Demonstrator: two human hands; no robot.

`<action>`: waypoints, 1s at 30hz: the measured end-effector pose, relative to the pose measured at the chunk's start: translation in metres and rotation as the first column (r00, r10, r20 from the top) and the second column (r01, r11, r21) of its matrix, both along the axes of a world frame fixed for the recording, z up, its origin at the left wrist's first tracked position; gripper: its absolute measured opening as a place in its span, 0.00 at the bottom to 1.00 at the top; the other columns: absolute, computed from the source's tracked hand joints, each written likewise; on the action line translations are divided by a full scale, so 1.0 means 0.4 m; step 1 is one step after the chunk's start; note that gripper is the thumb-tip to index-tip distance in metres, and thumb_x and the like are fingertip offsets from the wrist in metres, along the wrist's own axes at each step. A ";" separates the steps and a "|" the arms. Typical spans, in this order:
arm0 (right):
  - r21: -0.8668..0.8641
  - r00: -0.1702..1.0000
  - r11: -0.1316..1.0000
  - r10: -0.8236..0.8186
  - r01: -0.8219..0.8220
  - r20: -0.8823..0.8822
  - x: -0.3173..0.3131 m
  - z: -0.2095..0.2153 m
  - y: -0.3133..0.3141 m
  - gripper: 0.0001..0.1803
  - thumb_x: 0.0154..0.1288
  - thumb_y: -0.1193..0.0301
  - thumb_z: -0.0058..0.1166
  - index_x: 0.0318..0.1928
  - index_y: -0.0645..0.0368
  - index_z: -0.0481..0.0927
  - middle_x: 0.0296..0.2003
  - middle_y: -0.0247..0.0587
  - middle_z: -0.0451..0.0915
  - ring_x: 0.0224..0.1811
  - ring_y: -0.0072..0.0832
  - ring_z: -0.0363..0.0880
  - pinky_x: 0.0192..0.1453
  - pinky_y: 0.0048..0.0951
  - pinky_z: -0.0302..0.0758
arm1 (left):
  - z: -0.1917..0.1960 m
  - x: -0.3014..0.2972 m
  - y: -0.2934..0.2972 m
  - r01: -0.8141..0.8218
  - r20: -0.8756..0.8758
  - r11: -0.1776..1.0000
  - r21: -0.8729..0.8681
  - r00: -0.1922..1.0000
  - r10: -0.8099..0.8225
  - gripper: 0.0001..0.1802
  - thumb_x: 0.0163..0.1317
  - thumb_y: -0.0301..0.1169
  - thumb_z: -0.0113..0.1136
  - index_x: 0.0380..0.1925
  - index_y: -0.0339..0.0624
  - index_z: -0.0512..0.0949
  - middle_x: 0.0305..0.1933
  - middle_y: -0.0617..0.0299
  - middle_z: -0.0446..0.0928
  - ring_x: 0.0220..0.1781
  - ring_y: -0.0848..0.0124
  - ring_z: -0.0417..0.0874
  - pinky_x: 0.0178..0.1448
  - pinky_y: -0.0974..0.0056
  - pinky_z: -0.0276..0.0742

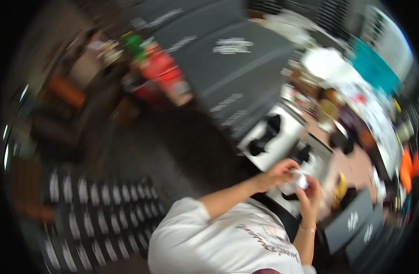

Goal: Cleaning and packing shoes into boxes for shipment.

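Note:
My left hand (pixel 280 176) and my right hand (pixel 311 195) are close together over an open box, fingers closed on a small white crumpled wad (pixel 297 181) that looks like tissue paper. Blur hides its exact shape. Just beyond the hands, a white-lined open box (pixel 253 160) holds black objects (pixel 266 134) that look like shoes. Beside it, nearer to me, another open box (pixel 320 160) has a black piece (pixel 302 154) inside, partly behind my hands.
Large dark grey boxes (pixel 246 77) are stacked ahead. Rows of dark boxes (pixel 99 219) with white labels fill the lower left. At right, a cluttered pinkish table (pixel 355 166) carries a yellow object (pixel 340 188). Grey lids or boxes (pixel 349 221) lean near my right arm.

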State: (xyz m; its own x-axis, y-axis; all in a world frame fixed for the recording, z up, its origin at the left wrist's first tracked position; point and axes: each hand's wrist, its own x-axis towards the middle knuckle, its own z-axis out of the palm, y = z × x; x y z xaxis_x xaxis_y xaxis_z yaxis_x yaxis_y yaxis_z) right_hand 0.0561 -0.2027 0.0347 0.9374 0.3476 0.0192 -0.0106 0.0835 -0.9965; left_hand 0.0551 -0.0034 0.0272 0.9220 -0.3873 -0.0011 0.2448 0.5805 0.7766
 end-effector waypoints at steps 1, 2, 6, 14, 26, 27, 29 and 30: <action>-0.041 0.999 0.999 0.026 -0.026 0.019 -0.005 0.000 0.008 0.20 0.54 0.79 0.61 0.48 0.64 0.72 0.49 0.39 0.74 0.50 0.24 0.73 0.55 0.26 0.71 | -0.012 -0.010 -0.007 -0.083 -0.021 0.993 0.079 0.996 0.084 0.20 0.62 0.34 0.63 0.50 0.42 0.69 0.42 0.67 0.72 0.44 0.79 0.74 0.48 0.70 0.72; -0.081 0.999 0.996 0.029 -0.025 0.046 -0.004 -0.003 0.020 0.16 0.54 0.78 0.60 0.44 0.65 0.73 0.48 0.39 0.74 0.48 0.23 0.73 0.54 0.25 0.71 | -0.028 -0.012 -0.013 -0.139 -0.041 0.978 0.154 0.988 0.147 0.17 0.63 0.33 0.62 0.47 0.42 0.70 0.40 0.68 0.72 0.41 0.80 0.74 0.46 0.71 0.73; -0.188 0.997 0.981 0.064 -0.054 0.049 -0.004 -0.027 0.047 0.09 0.60 0.77 0.58 0.31 0.63 0.69 0.41 0.37 0.75 0.37 0.18 0.72 0.43 0.18 0.71 | 0.010 -0.052 -0.006 -0.604 0.175 0.750 0.269 0.796 0.579 0.09 0.62 0.27 0.59 0.41 0.40 0.72 0.36 0.68 0.73 0.38 0.81 0.73 0.42 0.72 0.73; 0.218 0.950 0.948 0.269 -0.232 -0.157 0.010 0.034 0.016 0.14 0.65 0.64 0.57 0.38 0.61 0.70 0.41 0.40 0.75 0.37 0.24 0.74 0.38 0.25 0.75 | 0.031 -0.074 0.044 -0.646 0.368 0.630 0.432 0.763 0.531 0.09 0.62 0.22 0.57 0.41 0.39 0.70 0.37 0.62 0.74 0.41 0.75 0.77 0.47 0.68 0.73; -0.022 0.928 0.962 0.257 -0.273 -0.269 0.127 -0.029 0.035 0.28 0.51 0.75 0.65 0.52 0.63 0.67 0.44 0.37 0.75 0.45 0.23 0.74 0.51 0.24 0.71 | 0.032 -0.068 0.149 -0.301 0.274 0.765 0.569 0.947 0.168 0.26 0.55 0.25 0.65 0.54 0.40 0.68 0.43 0.54 0.79 0.44 0.61 0.82 0.47 0.61 0.76; -0.162 0.950 0.943 0.263 -0.290 -0.171 0.147 -0.009 0.050 0.21 0.51 0.76 0.64 0.44 0.59 0.68 0.39 0.34 0.73 0.40 0.20 0.71 0.46 0.21 0.70 | -0.009 -0.067 0.143 -0.435 0.449 0.719 0.542 0.873 0.190 0.26 0.53 0.27 0.68 0.53 0.39 0.70 0.38 0.54 0.80 0.41 0.60 0.83 0.45 0.61 0.76; -0.434 0.925 0.829 0.378 -0.353 -0.031 0.195 -0.039 0.029 0.15 0.53 0.73 0.63 0.38 0.60 0.70 0.32 0.31 0.71 0.35 0.19 0.66 0.40 0.20 0.66 | -0.025 -0.066 0.158 -0.229 0.268 0.651 0.724 0.963 0.041 0.20 0.54 0.29 0.66 0.46 0.37 0.74 0.33 0.52 0.80 0.36 0.61 0.83 0.40 0.60 0.76; -0.518 0.897 0.771 0.442 -0.370 0.016 0.212 -0.040 0.028 0.14 0.55 0.71 0.62 0.37 0.60 0.70 0.30 0.31 0.70 0.34 0.18 0.65 0.39 0.20 0.65 | -0.027 -0.064 0.168 -0.164 0.201 0.542 0.824 0.979 -0.009 0.18 0.54 0.30 0.66 0.44 0.36 0.74 0.32 0.51 0.80 0.35 0.61 0.83 0.39 0.60 0.76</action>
